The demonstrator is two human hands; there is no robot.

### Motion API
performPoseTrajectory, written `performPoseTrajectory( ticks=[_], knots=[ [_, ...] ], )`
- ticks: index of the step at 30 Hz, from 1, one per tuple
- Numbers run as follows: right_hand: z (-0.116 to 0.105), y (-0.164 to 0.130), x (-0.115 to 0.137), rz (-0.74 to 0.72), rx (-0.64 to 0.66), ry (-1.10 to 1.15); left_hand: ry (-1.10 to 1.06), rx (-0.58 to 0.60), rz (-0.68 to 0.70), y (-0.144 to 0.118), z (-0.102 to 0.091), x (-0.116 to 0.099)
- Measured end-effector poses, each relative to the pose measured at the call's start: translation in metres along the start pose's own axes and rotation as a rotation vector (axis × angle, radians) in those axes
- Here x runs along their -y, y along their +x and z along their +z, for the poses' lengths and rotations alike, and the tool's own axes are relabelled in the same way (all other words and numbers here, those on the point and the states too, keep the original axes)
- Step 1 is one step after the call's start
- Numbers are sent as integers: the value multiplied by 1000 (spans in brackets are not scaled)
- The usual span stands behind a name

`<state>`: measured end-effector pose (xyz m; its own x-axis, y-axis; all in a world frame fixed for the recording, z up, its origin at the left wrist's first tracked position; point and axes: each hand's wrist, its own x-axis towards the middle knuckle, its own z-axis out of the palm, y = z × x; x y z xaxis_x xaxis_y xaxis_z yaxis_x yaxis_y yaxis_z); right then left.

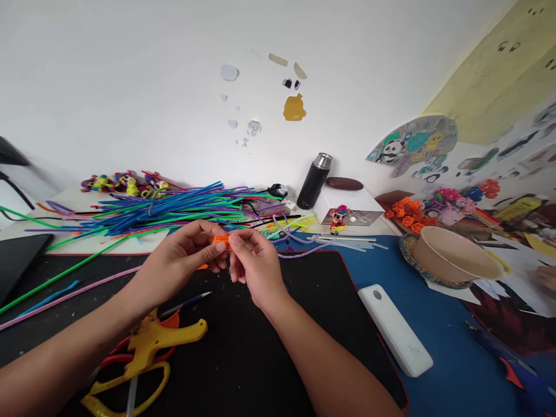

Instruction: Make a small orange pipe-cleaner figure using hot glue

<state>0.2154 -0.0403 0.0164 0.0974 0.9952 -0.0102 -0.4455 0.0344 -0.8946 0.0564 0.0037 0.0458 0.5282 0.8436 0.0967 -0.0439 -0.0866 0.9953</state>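
Observation:
My left hand [185,252] and my right hand [259,263] meet above the black mat [260,359]. Between their thumbs and fingers they pinch a small orange pipe cleaner piece [222,239], which looks folded or coiled; the fingers hide part of it. Behind my hands lies a big heap of pipe cleaners [160,211], mostly blue, green and purple. Below my left wrist rests a yellow glue gun [152,341] with a red-handled tool partly under it. A pen [191,302] lies beside the glue gun.
A black thermos [313,182] leans near a white box [360,202], with a small pipe cleaner figure [339,219] before it. A white power bank [395,330] lies right of the mat. Farther right are a bowl [460,252], orange pipe cleaner flowers [408,214] and a hand [546,278] at the edge.

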Motion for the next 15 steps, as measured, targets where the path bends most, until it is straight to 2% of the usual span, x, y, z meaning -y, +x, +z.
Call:
performPoseTrajectory(
  ticks=[7, 15],
  knots=[
    [-2, 0, -2, -20, -3, -36, -62, 20, 20, 0, 3, 2],
    [-2, -1, -3, -28, -17, -49, -153, -33, 21, -1, 7, 18]
  ],
)
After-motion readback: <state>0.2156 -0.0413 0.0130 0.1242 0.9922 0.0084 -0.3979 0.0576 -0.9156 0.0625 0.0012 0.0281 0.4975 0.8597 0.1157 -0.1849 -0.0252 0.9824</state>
